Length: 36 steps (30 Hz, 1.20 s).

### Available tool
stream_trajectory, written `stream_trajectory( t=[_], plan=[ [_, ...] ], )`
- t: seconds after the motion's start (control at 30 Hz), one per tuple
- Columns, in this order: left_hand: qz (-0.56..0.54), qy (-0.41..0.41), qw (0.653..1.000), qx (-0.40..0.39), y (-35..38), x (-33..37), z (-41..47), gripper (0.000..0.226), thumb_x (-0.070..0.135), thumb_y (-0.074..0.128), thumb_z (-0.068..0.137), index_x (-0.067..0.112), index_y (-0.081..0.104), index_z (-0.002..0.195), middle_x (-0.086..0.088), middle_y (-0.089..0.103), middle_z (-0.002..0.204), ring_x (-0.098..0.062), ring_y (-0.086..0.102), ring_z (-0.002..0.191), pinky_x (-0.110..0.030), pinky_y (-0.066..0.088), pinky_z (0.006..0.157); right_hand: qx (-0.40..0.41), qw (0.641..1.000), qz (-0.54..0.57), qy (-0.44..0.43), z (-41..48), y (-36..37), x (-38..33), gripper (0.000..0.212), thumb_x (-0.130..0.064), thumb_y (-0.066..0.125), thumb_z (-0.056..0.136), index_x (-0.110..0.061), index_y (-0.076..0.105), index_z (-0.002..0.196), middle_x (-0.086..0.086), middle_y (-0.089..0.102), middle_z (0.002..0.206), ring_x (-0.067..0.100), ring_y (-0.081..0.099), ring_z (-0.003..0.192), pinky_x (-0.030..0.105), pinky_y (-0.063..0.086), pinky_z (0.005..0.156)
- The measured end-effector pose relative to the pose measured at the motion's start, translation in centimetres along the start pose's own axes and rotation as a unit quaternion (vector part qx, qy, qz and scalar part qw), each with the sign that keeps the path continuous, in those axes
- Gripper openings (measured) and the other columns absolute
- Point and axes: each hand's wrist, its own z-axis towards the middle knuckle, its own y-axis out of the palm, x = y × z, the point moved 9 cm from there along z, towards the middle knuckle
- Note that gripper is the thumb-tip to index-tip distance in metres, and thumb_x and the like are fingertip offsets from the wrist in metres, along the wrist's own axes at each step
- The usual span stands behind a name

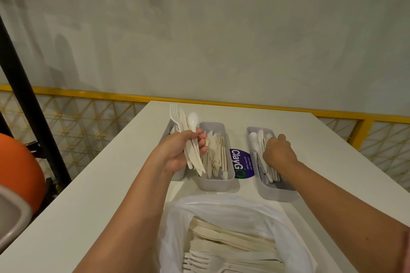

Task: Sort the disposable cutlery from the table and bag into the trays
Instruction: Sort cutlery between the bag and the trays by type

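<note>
1. Both hands are over the trays. Left hand (pixel 177 150) grips a mixed bundle (pixel 188 126) of fork, knife and spoon. Right hand (pixel 278 153) reaches with bent fingers into the right tray (pixel 277 193); whether it holds anything, I cannot tell.
2. Nearest lies the open bag (pixel 173 228) on the table (pixel 88 195), with more cutlery inside.
3. Behind it stand the left tray (pixel 178 175), mostly hidden, the middle tray (pixel 216 182) with knives, and the right tray with spoons.
4. The bundle points away, parallel to the trays. Its spoon probably belongs in the right tray, nearer to the right hand.
</note>
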Motion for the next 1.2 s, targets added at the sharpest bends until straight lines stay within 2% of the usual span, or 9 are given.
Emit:
stream_trajectory(
  t=[0.17, 0.27, 0.4, 0.53, 0.63, 0.7, 0.8, 1.03, 1.2],
  plan=[
    [-0.013, 0.004, 1.0, -0.002, 0.0, -0.2, 0.3, 0.019, 0.002, 0.039, 0.095, 0.004, 0.057, 0.09, -0.01, 0.067, 0.068, -0.017, 0.067, 0.056, -0.03, 0.059, 0.059, 0.075, 0.982, 0.109, -0.132, -2.0, -2.6, -4.4, 0.024, -0.016, 0.053, 0.092, -0.009, 0.059, 0.115, 0.01, 0.058, 0.116, 0.024, 0.056, 0.1, 0.028, 0.049, 0.073],
    [-0.001, 0.02, 1.0, 0.011, 0.1, -0.1, 0.5, 0.022, 0.001, 0.037, 0.097, 0.004, 0.057, 0.088, -0.012, 0.066, 0.079, -0.02, 0.068, 0.068, -0.032, 0.057, 0.07, 0.018, 0.954, 0.212, -0.211, -4.4, -3.0, -8.3, 0.018, -0.015, 0.052, 0.092, -0.004, 0.067, 0.096, 0.007, 0.065, 0.088, 0.016, 0.055, 0.079, 0.017, 0.04, 0.057],
    [0.019, 0.034, 0.999, 0.011, 0.3, -0.1, 0.6, 0.024, 0.001, 0.035, 0.097, 0.006, 0.056, 0.086, -0.012, 0.064, 0.085, -0.02, 0.064, 0.078, -0.031, 0.051, 0.079, -0.091, 0.926, 0.268, -0.251, -7.3, -1.4, -12.1, 0.022, -0.021, 0.053, 0.093, -0.008, 0.068, 0.084, -0.001, 0.055, 0.065, 0.013, 0.051, 0.065, 0.025, 0.043, 0.062],
    [0.052, 0.043, 0.998, 0.013, 0.6, 0.0, 0.4, 0.025, 0.001, 0.036, 0.096, 0.006, 0.057, 0.084, -0.012, 0.06, 0.079, -0.02, 0.062, 0.066, -0.03, 0.054, 0.059, -0.143, 0.914, 0.292, -0.243, -8.2, 0.2, -13.4, 0.023, -0.022, 0.05, 0.096, -0.008, 0.068, 0.096, -0.002, 0.055, 0.069, 0.01, 0.051, 0.065, 0.019, 0.041, 0.057],
    [0.055, 0.039, 0.998, 0.001, 1.1, -0.2, 0.3, 0.025, 0.001, 0.035, 0.096, 0.006, 0.056, 0.084, -0.014, 0.058, 0.078, -0.024, 0.058, 0.07, -0.036, 0.051, 0.062, -0.159, 0.907, 0.32, -0.222, -8.2, 0.9, -13.6, 0.02, -0.02, 0.046, 0.097, -0.012, 0.062, 0.09, 0.001, 0.056, 0.072, 0.014, 0.054, 0.068, 0.02, 0.043, 0.054],
    [0.047, 0.031, 0.998, -0.015, 1.4, -0.4, 0.3, 0.025, 0.001, 0.035, 0.096, 0.005, 0.057, 0.085, -0.014, 0.06, 0.075, -0.025, 0.059, 0.069, -0.04, 0.051, 0.066, -0.156, 0.906, 0.336, -0.203, -7.9, 1.0, -13.3, 0.021, -0.019, 0.043, 0.098, -0.012, 0.059, 0.086, 0.007, 0.059, 0.08, 0.021, 0.057, 0.077, 0.029, 0.05, 0.062],
    [0.039, 0.024, 0.999, -0.015, 1.3, -0.6, 0.5, 0.022, 0.003, 0.038, 0.097, 0.003, 0.058, 0.088, -0.014, 0.063, 0.077, -0.021, 0.064, 0.061, -0.032, 0.057, 0.054, -0.13, 0.906, 0.368, -0.161, -6.9, 0.9, -12.2, 0.021, -0.014, 0.036, 0.1, -0.008, 0.055, 0.098, 0.008, 0.057, 0.081, 0.022, 0.059, 0.073, 0.037, 0.053, 0.076],
    [0.049, 0.027, 0.998, 0.012, 0.9, -0.6, 0.9, 0.018, 0.003, 0.041, 0.097, 0.006, 0.056, 0.089, -0.012, 0.062, 0.09, -0.023, 0.062, 0.087, -0.036, 0.049, 0.08, -0.056, 0.911, 0.39, -0.124, -4.9, -0.6, -8.2, 0.023, -0.022, 0.036, 0.1, -0.014, 0.047, 0.119, -0.003, 0.05, 0.084, 0.01, 0.047, 0.07, 0.024, 0.04, 0.063],
    [0.049, 0.024, 0.998, 0.012, 0.8, -0.7, 0.9, 0.016, 0.003, 0.043, 0.097, 0.005, 0.057, 0.091, -0.013, 0.062, 0.092, -0.024, 0.062, 0.089, -0.037, 0.05, 0.08, 0.048, 0.948, 0.287, -0.127, -3.6, -2.5, -4.7, 0.028, -0.016, 0.038, 0.1, -0.006, 0.048, 0.124, 0.015, 0.061, 0.109, 0.021, 0.056, 0.085, 0.028, 0.048, 0.065]
  ],
)
